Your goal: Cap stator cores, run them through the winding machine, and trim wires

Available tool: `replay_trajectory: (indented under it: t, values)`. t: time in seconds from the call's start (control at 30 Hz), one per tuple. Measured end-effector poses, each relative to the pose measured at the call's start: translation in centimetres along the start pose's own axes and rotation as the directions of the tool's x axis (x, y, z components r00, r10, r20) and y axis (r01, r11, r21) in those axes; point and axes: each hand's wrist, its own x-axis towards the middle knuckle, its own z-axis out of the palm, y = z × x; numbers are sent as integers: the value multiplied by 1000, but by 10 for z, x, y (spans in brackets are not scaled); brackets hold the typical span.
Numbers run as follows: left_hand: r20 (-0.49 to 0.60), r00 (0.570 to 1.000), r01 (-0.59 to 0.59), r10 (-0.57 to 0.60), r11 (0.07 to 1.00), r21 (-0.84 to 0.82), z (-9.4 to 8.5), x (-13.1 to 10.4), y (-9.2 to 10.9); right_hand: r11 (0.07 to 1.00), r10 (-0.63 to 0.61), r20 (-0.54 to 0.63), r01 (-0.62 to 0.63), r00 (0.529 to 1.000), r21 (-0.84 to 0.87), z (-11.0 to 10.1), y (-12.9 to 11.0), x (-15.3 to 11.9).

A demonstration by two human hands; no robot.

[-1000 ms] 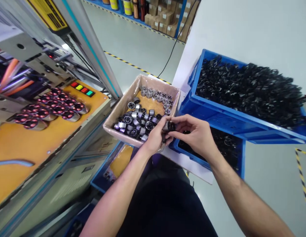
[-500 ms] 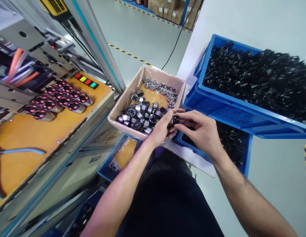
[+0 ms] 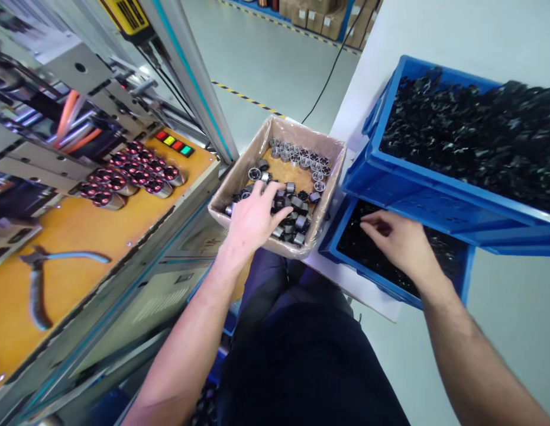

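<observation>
My left hand [image 3: 252, 219] reaches into a plastic-lined box [image 3: 225, 195] with its fingers spread, over a jumble of small silver-and-black ring-shaped motor cores [image 3: 300, 222]. Nothing shows in its grasp. Rows of silver cores [image 3: 304, 161] stand along the far side of the same box. To the right, my right hand [image 3: 401, 242] is low over the lower blue bin [image 3: 469, 269], thumb and fingertips brought together. Small black plastic parts [image 3: 357, 236] fill this bin. Whatever the right fingertips pinch, if anything, is too small or dark to make out.
An upper blue bin [image 3: 385, 171] heaped with black parts overhangs the lower one. At left, a machine's orange table [image 3: 137, 236] carries copper-wound cores [image 3: 137, 174], pliers [image 3: 38, 284] and coloured buttons [image 3: 174, 143]. A metal post [image 3: 199, 89] rises beside the box.
My hands, earlier together at a core by the box's right edge, have parted. The left went into the box, apparently without the core; the right moved over the lower bin. The view shifted slightly.
</observation>
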Motion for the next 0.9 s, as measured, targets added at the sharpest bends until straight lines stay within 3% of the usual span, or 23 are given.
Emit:
replay_trajectory:
  t: [0.07,0.13,0.17,0.2,0.27,0.33,0.4,0.47,0.67,0.8,0.9]
  values:
    - [-76,996,50,-51,999,-16,-1,2,-3,990,48,128,-30,991,-135,15,16,-2]
    - [-107,990,60,-95,955,-290,10,4,1,985,62,165,-35,984,-167,29,24,-2]
    - [-81,988,75,-130,871,-486,18,5,5,986,61,160,-34,985,-163,34,26,-2]
    - [-19,985,112,-169,728,-676,27,6,11,986,60,155,-35,986,-161,37,28,-1]
    - [175,963,236,-207,327,-915,45,9,27,987,62,152,-39,986,-155,38,32,0]
    - [361,920,362,-155,-24,-932,59,11,42,987,75,158,-50,985,-153,34,37,1]
    - [466,881,446,-73,-196,-873,68,14,53,986,91,167,-65,982,-154,28,42,0]
    - [501,866,485,-8,-237,-842,72,15,57,987,99,162,-76,982,-144,23,45,-3]
    - [445,890,456,99,-200,-867,72,11,51,991,131,63,-132,989,4,13,43,-13]
    - [451,890,456,68,-125,-881,71,8,55,906,156,8,-147,988,397,7,10,-15]
    - [425,903,428,61,-70,-901,75,6,58,831,0,-126,71,992,552,2,-31,-14]
